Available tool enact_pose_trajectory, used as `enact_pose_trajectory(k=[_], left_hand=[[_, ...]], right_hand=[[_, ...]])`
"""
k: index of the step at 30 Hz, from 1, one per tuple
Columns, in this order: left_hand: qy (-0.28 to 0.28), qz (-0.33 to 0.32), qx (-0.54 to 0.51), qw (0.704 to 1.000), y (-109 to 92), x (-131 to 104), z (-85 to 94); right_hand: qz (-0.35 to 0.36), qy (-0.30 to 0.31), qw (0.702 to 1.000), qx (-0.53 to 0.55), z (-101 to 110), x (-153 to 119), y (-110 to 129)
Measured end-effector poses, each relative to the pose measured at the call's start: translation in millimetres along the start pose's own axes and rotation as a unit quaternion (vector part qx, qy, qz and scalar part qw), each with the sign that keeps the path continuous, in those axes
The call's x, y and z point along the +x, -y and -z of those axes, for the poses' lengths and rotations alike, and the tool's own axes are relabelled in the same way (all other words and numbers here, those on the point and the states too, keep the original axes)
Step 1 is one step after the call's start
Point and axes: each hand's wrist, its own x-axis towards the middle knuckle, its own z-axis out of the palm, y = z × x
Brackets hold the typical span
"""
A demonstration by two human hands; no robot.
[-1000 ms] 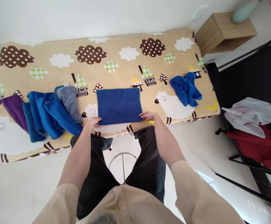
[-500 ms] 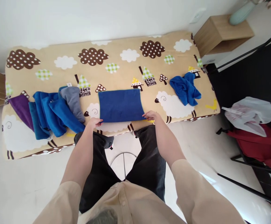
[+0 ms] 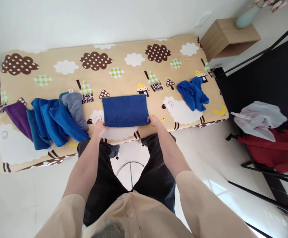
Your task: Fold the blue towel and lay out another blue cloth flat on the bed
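A dark blue cloth with a thin green edging lies flat as a rectangle on the bed in front of me. My left hand pinches its near left corner. At the near right corner, my right hand has its fingers closed on the same cloth. To the left is an overlapping row of folded cloths: a purple one, several blue ones and a grey one. A crumpled bright blue cloth rests to the right.
The patterned bed runs along a white wall. A wooden bedside cabinet with a pale green vase stands at the back right. On the right are a white plastic bag, a red bag and black metal bars.
Both hands have moved slightly away from my body with the near edge, and the cloth looks a little shorter from front to back. The whole view has shifted slightly.
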Motion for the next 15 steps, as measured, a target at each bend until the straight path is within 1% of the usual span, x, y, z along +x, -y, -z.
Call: enact_pose_trajectory(k=[2, 3, 5, 7, 9, 11, 13, 15], left_hand=[[-0.013, -0.028, 0.008, 0.999, -2, 0, 2.7], [-0.01, -0.044, 0.004, 0.999, -3, 0, 3.6], [0.011, -0.074, -0.013, 0.997, -6, -1, 4.1], [0.038, -0.094, -0.043, 0.994, -8, -1, 2.8], [0.056, -0.098, -0.078, 0.991, -8, -1, 0.7], [0.059, -0.082, -0.094, 0.99, -5, 0, -1.0], [0.052, -0.056, -0.083, 0.994, 1, 1, -1.3], [0.054, -0.038, -0.068, 0.995, 6, 2, -0.4]], right_hand=[[0.015, -0.032, 0.999, 0.003, 0, 2, 2], [0.028, -0.056, 0.998, 0.009, 1, 3, 2], [0.057, -0.104, 0.992, 0.046, 1, 5, 3], [0.078, -0.126, 0.984, 0.101, -1, 8, 4], [0.088, -0.116, 0.979, 0.146, -4, 8, 4], [0.076, -0.078, 0.978, 0.178, -7, 7, 2], [0.043, -0.022, 0.98, 0.192, -7, 4, -1], [0.004, 0.013, 0.981, 0.192, -6, -1, -7]])
